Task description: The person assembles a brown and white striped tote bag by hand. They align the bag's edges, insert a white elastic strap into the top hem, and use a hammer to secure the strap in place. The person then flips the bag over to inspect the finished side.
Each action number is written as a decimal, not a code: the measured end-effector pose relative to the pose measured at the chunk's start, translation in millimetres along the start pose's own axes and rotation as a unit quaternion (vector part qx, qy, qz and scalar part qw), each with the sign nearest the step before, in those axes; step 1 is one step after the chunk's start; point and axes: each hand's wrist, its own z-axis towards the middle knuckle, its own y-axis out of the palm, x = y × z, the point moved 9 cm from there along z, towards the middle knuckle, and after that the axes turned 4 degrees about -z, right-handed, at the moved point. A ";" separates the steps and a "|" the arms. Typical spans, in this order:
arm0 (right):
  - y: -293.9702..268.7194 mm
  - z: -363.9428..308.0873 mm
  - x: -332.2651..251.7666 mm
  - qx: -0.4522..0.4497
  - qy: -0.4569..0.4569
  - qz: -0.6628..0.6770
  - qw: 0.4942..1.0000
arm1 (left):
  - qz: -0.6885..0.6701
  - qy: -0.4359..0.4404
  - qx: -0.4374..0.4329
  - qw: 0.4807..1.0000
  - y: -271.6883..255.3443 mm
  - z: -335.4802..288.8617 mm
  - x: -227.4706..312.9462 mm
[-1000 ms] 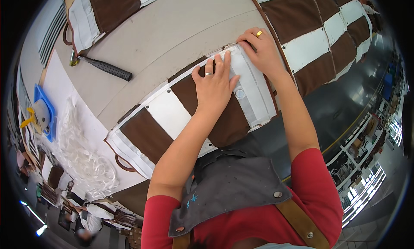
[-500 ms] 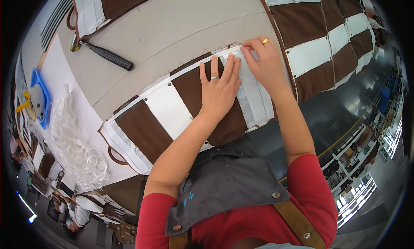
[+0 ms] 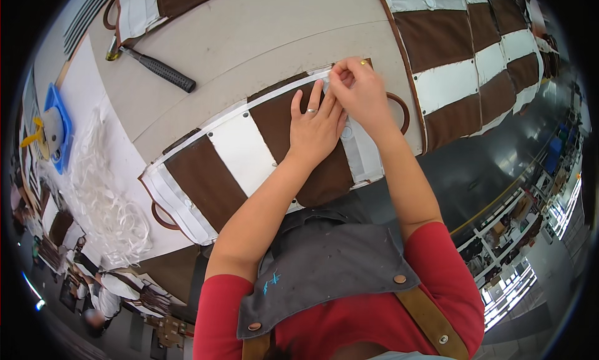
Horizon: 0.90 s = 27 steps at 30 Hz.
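Note:
A brown and white striped leather-like panel (image 3: 234,157) lies slantwise on the table in front of me. A narrow white tape strip (image 3: 228,115) runs along its far edge. My left hand (image 3: 315,129) rests flat on a brown stripe of the panel, fingers apart, fingertips close to the strip. Just right of those fingertips, my right hand (image 3: 360,92) is closed in a pinch at the strip's right end; its fingers partly hide what they grip. Brown loop handles stick out at the panel's left end (image 3: 163,218) and right end (image 3: 402,110).
A black-handled tool (image 3: 163,73) lies at the far left. On the left are a tangled heap of white strips (image 3: 103,201) and a blue tray (image 3: 59,126) holding a tape roll. More striped panels (image 3: 443,79) lie at the right, another (image 3: 140,14) at the far left.
My right hand has moved left along the far edge and its fingers have closed into a pinch. The panel's right corner and handle now show. My left hand stays almost where it was.

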 end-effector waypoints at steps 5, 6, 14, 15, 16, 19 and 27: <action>2.6 -0.7 0.1 -0.045 0.068 0.214 0.973 | -0.023 0.001 -0.001 1.000 -4.0 0.4 -1.5; -2.9 1.3 11.2 -0.025 0.087 0.227 0.970 | -0.021 0.002 0.004 1.000 -8.2 1.8 -0.9; -9.5 2.4 42.5 0.022 0.085 0.064 0.994 | -0.035 -0.025 -0.007 0.999 -14.3 -12.2 -18.7; -8.7 3.2 42.8 0.026 0.082 0.052 0.995 | -0.032 -0.034 -0.018 0.999 -14.2 -10.6 -21.1; -8.6 3.9 42.4 0.031 0.079 0.040 0.996 | -0.030 -0.043 -0.028 0.998 -13.3 -9.6 -23.5; -8.3 5.0 40.6 0.031 0.071 0.023 0.997 | -0.023 -0.046 -0.036 0.998 -12.2 -9.6 -23.8; -8.3 5.3 38.6 0.037 0.065 0.000 0.997 | 0.025 -0.064 -0.025 0.997 -13.6 3.5 -15.7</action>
